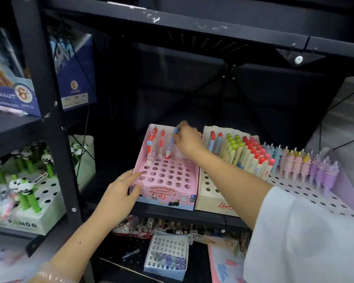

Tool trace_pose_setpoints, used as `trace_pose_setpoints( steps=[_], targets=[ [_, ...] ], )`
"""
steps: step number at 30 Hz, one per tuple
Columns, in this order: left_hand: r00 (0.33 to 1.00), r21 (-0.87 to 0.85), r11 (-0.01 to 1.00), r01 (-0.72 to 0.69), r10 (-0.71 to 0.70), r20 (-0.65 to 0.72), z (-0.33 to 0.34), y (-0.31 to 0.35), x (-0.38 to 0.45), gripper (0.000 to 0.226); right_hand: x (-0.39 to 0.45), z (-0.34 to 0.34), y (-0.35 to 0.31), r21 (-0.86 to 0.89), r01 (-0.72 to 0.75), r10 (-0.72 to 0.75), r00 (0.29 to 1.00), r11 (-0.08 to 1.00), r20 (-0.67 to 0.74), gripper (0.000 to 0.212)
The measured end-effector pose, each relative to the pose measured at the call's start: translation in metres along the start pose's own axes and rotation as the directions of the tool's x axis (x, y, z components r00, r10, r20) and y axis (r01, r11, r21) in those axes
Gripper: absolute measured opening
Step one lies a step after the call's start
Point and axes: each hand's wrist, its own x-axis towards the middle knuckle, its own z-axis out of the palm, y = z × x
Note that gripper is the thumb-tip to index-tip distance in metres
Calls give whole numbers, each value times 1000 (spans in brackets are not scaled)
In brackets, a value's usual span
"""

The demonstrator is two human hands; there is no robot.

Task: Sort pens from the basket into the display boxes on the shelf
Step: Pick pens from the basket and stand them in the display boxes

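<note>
While the left hand (119, 193) rests with straight fingers against the front left corner of the pink display box (168, 180), steadying it on the shelf (184, 214), the right hand (187, 139) pinches a blue-capped pen (171, 144) near its top and holds it tilted, tip down, over the back row of holes. Several red-capped pens (152, 146) already stand in that row to the left, and the many holes nearer the front are unfilled. Just right of the pink box sits a cream box (208, 193) crowded with green- and red-topped pens (251, 152), and beyond it a lilac box (315, 193) holding pastel ones. No basket shows in the head view, so its place cannot be told. To seat this pen well, I judge the tip should be lined up over the free hole beside the last red pen, the barrel brought upright before pushing down, and the left hand kept pressing so the light cardboard does not slide or tip backward
</note>
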Motion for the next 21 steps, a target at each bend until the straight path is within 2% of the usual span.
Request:
trace_pose_setpoints(
  steps=[4, 8, 9, 14, 21],
  targets=[
    [1000, -8, 1000, -4, 4, -18, 0, -2, 0, 41, 1, 8, -5, -71, 51, -50, 999, 996, 12, 21],
    [999, -5, 1000, 12, -12, -44, 2, -3, -1, 42, 6, -9, -10, 27, 83, -74, 970, 996, -230, 22],
    [999, -2, 1000, 13, -13, -49, 2, -2, -1, 42, 7, -14, -10, 26, 88, -79, 966, 996, -245, 23],
    [998, 5, 1000, 28, -27, -57, 3, 1, -2, 43, -1, -10, 3, -69, 28, -35, 994, 997, -105, 26],
    [998, 3, 1000, 31, -31, -51, 2, 3, -5, 43, -4, -2, 1, 86, 134, -107, 958, 987, -266, 22]
  ],
)
